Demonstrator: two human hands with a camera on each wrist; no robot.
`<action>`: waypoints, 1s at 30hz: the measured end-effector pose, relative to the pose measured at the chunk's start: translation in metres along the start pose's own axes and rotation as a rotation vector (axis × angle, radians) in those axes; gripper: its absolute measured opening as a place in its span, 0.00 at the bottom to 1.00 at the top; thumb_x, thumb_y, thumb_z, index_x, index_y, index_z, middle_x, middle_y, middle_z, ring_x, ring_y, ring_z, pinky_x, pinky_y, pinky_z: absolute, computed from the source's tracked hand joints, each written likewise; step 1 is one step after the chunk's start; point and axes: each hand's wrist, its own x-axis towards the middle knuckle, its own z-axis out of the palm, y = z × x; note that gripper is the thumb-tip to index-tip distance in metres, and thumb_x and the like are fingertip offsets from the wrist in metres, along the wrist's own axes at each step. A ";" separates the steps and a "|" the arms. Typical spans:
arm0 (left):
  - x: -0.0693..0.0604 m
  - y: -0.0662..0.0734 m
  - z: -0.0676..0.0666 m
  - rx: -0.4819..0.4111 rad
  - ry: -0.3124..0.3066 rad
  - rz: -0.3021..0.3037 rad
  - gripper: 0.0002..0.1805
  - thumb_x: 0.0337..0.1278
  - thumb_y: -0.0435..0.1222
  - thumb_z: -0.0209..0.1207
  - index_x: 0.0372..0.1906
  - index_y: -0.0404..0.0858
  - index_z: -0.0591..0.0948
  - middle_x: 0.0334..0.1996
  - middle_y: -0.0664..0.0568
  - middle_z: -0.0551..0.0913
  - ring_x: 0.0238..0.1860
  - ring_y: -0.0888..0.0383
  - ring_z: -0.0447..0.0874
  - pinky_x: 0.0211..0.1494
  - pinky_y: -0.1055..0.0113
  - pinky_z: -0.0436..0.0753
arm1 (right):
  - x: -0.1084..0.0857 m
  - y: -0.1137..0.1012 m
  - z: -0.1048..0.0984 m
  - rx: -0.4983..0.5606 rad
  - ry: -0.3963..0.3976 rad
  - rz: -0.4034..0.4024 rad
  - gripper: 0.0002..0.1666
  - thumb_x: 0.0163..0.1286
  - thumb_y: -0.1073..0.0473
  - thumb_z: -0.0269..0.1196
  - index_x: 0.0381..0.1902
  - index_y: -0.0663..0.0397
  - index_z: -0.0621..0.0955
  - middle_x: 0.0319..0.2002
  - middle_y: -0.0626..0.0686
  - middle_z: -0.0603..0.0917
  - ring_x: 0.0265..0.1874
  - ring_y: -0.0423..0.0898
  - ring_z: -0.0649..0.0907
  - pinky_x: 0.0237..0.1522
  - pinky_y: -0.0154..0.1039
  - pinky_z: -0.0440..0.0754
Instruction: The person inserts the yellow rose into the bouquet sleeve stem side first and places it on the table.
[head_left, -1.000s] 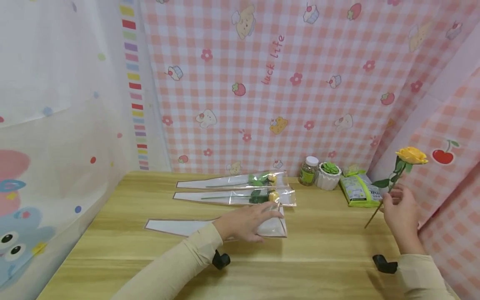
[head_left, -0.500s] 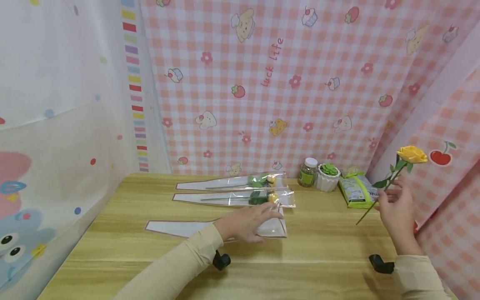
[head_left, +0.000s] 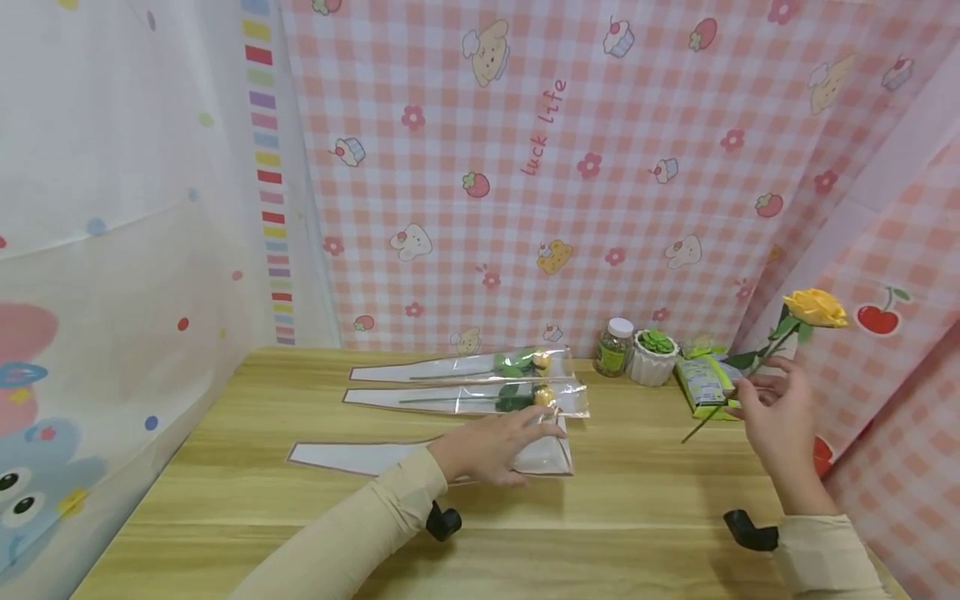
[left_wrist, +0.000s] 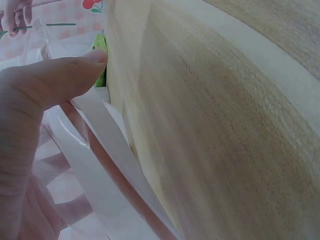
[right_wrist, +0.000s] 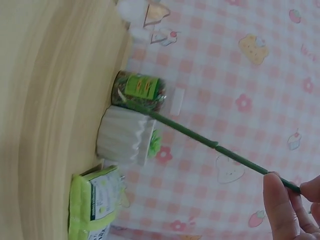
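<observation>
In the head view, my right hand (head_left: pixel 780 425) pinches the stem of a yellow artificial rose (head_left: pixel 815 308). The bloom tilts up to the right, and the green stem (right_wrist: pixel 215 145) slants down leftward, its tip clear of the table. My left hand (head_left: pixel 495 446) lies over the wide end of a flat, clear-and-white flower sleeve (head_left: pixel 345 454). Its thumb (left_wrist: pixel 75 75) stands apart from the other fingers, which show through the film in the left wrist view. Behind it lie two sleeves, a nearer (head_left: pixel 442 400) and a farther one (head_left: pixel 435 367), each with a yellow rose inside.
Along the back of the wooden table (head_left: pixel 600 542) stand a white-lidded jar (head_left: pixel 613 350) and a white pot with a green succulent (head_left: pixel 652 358). A green packet (head_left: pixel 697 387) lies beside them. Checked pink cloth (head_left: pixel 525 208) hangs behind.
My right hand has moved left with the rose, tilting its stem further from upright. My left hand stays in the same place on the sleeve.
</observation>
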 end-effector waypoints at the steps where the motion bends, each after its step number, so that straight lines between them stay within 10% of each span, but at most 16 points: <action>1: 0.000 0.000 0.000 -0.001 -0.001 -0.001 0.49 0.56 0.51 0.72 0.78 0.54 0.57 0.78 0.45 0.55 0.67 0.50 0.73 0.61 0.57 0.81 | -0.001 -0.001 0.001 -0.007 -0.001 -0.009 0.26 0.72 0.71 0.56 0.65 0.64 0.63 0.34 0.40 0.77 0.26 0.28 0.83 0.27 0.27 0.85; 9: 0.003 0.000 0.000 0.003 0.004 0.003 0.49 0.56 0.51 0.72 0.78 0.54 0.56 0.78 0.45 0.54 0.68 0.48 0.72 0.63 0.55 0.80 | -0.006 -0.014 0.011 0.086 0.008 0.005 0.22 0.71 0.71 0.57 0.57 0.49 0.66 0.35 0.48 0.81 0.23 0.31 0.85 0.29 0.28 0.85; 30: 0.010 0.000 0.004 -0.016 -0.009 -0.010 0.49 0.57 0.50 0.71 0.79 0.55 0.55 0.79 0.46 0.51 0.70 0.48 0.69 0.65 0.57 0.78 | -0.035 -0.048 0.039 0.093 -0.044 -0.123 0.20 0.75 0.65 0.59 0.60 0.58 0.66 0.33 0.37 0.82 0.22 0.33 0.86 0.29 0.26 0.84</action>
